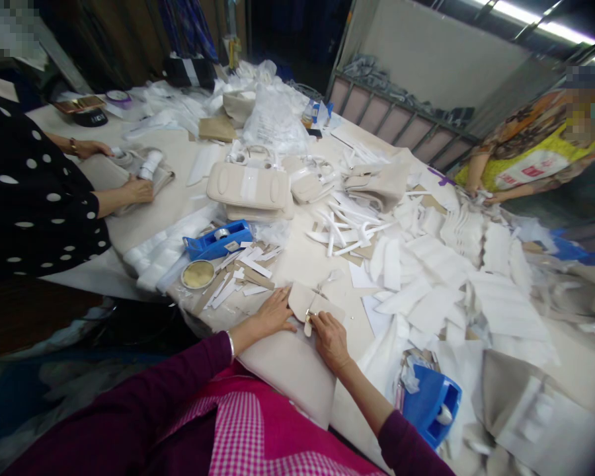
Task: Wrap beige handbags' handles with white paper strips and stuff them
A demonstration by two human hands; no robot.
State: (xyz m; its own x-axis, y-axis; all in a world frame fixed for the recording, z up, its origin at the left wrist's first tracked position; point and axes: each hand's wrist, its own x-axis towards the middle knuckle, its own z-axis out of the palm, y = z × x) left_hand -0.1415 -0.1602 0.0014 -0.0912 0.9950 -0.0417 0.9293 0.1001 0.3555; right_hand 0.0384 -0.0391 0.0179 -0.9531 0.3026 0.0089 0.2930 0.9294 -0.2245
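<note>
Head view: a beige bag flap (310, 305) is being pressed against the cream bag panel (287, 370) at the near table edge. It is being held flat by the left hand (270, 314), fingers spread, while its small metal clasp is being pinched by the right hand (330, 337). The panel's lower end is being hidden behind a checked apron (248, 430). A blue tape dispenser (217, 239) is lying nearby.
</note>
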